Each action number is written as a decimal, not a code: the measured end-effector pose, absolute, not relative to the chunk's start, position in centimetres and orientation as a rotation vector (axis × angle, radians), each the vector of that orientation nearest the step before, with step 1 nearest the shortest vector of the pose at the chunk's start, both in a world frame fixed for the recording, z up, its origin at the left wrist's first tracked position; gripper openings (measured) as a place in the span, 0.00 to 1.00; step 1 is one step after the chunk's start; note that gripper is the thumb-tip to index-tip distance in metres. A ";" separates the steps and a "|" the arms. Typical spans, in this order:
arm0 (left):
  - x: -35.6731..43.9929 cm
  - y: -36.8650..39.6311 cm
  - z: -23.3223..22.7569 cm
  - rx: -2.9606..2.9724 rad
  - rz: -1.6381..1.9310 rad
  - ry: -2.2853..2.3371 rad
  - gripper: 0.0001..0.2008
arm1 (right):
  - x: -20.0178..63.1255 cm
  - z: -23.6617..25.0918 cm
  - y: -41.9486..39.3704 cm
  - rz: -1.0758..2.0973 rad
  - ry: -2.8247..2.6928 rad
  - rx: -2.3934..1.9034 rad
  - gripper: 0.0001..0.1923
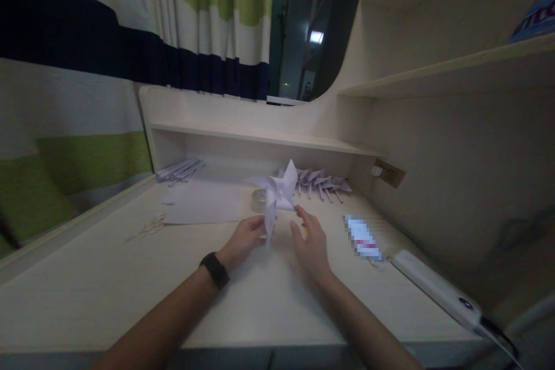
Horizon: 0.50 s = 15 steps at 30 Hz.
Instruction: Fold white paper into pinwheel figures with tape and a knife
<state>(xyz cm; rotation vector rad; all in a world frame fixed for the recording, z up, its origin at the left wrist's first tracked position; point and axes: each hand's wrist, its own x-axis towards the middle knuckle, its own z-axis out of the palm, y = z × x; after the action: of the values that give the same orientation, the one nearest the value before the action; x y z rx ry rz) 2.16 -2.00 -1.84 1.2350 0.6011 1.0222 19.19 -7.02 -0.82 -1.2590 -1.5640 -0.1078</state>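
Observation:
A white paper pinwheel (280, 192) stands upright above the middle of the pale desk (108, 295). My left hand (243, 240), with a black band on the wrist, grips its lower part near the stem. My right hand (310, 243) is beside it with fingers apart, the fingertips touching or almost touching a lower blade of the pinwheel. A roll of clear tape (259, 200) lies just behind the pinwheel.
Sheets of white paper (203, 202) and scissors (150, 226) lie at the left. Several finished pinwheels (321, 182) lie in a row at the back right, more folded paper (180, 169) at the back left. A blurred packet (363, 238) and a white device (437, 289) lie at the right.

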 end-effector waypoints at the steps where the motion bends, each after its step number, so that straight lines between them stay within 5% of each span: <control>1: 2.1 -2.0 -1.8 1.243 1.029 0.609 0.18 | 18.8 -1.0 -7.3 -0.057 -1.569 -1.250 0.21; 15: 2.5 -1.5 -2.6 1.391 1.172 0.623 0.15 | 13.0 -0.1 -9.2 0.599 -1.554 -0.984 0.28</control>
<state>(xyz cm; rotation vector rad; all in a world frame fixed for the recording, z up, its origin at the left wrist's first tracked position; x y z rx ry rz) 2.45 -1.53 -2.62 1.3914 0.6232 1.1719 12.98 -9.24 -0.05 -0.9839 -1.5540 0.5994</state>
